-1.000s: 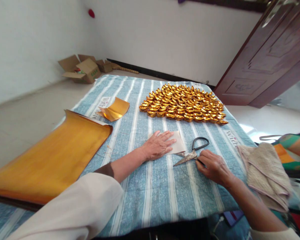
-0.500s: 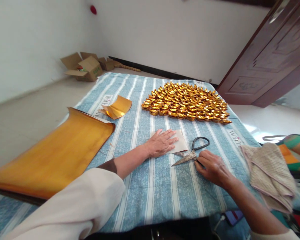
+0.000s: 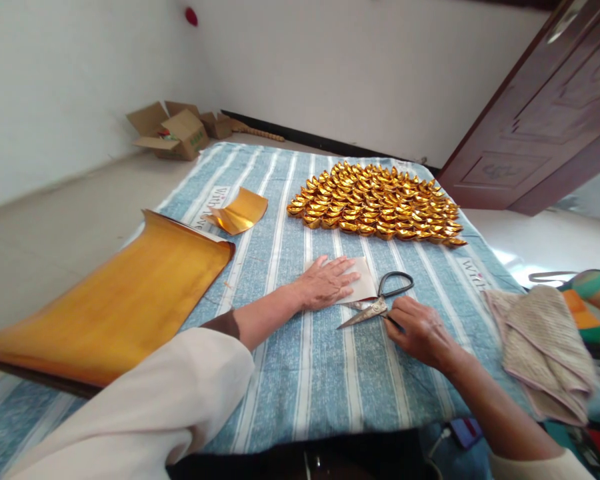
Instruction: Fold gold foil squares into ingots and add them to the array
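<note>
Flat on a pale folded paper (image 3: 363, 280), my left hand (image 3: 325, 283) presses down with its fingers stretched out. My right hand (image 3: 420, 330) grips one handle of black-handled scissors (image 3: 377, 308), whose other loop stands free. The blades are spread apart, and the upper one lies at the paper's near edge, partly under it. Beyond the hands, many folded gold paper ingots (image 3: 375, 207) sit in packed rows. To the left lies a large stack of gold paper sheets (image 3: 115, 300), with a smaller curled gold sheet (image 3: 245, 210) behind it.
A blue-and-white striped cloth (image 3: 275, 373) covers the table. A beige towel (image 3: 545, 347) hangs at the right edge, and a phone (image 3: 465, 432) lies near the front edge. Open cardboard boxes (image 3: 183, 133) stand on the floor at the back left; a brown door (image 3: 535, 120) is at the right.
The scissors and my right hand have shifted slightly left, bringing the blades farther along the paper's near edge. My left hand stays on the paper. The whole view has shifted a little.
</note>
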`<state>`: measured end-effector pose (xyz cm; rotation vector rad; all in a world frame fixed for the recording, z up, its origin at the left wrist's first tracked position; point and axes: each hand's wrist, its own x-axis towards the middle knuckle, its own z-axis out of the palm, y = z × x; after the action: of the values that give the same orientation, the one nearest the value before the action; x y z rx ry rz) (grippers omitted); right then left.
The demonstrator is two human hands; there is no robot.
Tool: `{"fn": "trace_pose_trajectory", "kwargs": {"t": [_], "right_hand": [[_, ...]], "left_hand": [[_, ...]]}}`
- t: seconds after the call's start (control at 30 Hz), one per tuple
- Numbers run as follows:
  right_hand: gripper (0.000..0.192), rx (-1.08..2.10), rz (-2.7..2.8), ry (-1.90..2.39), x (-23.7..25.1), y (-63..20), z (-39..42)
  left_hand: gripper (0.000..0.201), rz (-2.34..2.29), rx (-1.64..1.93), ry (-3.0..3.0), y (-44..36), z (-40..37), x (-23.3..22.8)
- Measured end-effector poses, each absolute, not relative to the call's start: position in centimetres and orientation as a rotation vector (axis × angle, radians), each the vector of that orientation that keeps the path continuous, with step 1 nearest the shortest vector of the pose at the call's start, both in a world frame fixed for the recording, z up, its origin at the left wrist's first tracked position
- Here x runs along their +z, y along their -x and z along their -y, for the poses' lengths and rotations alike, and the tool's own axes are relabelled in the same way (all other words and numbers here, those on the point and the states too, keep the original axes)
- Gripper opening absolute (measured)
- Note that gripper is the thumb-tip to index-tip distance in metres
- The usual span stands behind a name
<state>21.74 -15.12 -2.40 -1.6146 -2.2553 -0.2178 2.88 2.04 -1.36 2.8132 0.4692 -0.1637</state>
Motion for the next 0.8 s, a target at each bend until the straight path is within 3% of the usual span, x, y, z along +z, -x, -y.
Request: {"fn": "trace_pose_trajectory", "kwargs": {"t": [0.8], "right_hand": [[0.023,-0.209,2.244,1.628,-2.4,-19.5,14.3]], "left_hand": [[0.05,-0.477,-0.254,-2.761,-2.9,-1.4,0.2]]}}
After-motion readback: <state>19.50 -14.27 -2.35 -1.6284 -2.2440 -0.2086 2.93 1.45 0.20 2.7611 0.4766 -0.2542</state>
